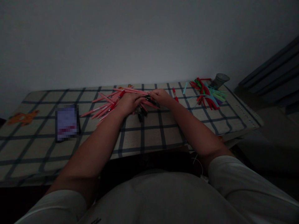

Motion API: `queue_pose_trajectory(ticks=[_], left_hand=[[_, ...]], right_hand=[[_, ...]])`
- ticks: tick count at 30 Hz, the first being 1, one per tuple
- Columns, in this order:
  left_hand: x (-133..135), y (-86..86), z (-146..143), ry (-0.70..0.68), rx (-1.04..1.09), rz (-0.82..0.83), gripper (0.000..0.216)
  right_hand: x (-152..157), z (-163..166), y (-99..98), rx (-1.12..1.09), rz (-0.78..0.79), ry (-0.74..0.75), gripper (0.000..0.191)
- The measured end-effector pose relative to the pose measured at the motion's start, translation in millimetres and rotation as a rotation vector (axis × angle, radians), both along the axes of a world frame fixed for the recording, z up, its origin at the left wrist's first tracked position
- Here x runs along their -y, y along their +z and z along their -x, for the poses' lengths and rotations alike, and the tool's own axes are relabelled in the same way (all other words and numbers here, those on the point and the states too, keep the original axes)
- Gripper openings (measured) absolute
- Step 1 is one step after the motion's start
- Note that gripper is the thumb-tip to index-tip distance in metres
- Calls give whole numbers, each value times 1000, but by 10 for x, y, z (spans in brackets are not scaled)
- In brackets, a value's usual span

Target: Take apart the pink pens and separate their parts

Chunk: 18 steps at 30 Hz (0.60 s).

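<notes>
A loose heap of slim pink pens point(100, 109) lies on the cloth, fanned out to the left and behind my hands. Over the right part of this heap is my left hand point(128, 103), its fingers bent together at a dark, slender piece. My right hand point(160, 97) meets it from the other side, fingers curled down over the pen ends. Between and below both hands several black pen-like pieces point(139, 115) stick out towards me. Dim light and the fingers hide what exactly each hand grips.
A checked cloth point(144, 140) covers the table against a plain wall. A phone-like device point(67, 123) with a blurred screen lies left. To the right are a red marker-like stick point(175, 95), red and pale green strips point(205, 96) and a glass point(219, 81).
</notes>
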<state>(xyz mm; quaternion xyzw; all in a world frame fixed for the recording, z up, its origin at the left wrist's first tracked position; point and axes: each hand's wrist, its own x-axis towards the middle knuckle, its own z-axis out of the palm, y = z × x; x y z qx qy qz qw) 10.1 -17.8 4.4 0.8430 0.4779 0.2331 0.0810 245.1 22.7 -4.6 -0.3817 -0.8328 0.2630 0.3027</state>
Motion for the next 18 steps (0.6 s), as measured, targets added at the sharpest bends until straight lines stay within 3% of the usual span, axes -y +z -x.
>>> queue_pose_trajectory(ticks=[11, 18], left_hand=[[23, 6, -27, 40, -70, 0, 45], [14, -3, -10, 28, -92, -4, 45]], right_hand=[[84, -12, 135, 48, -78, -5, 45], [44, -49, 87, 35, -95, 33, 45]])
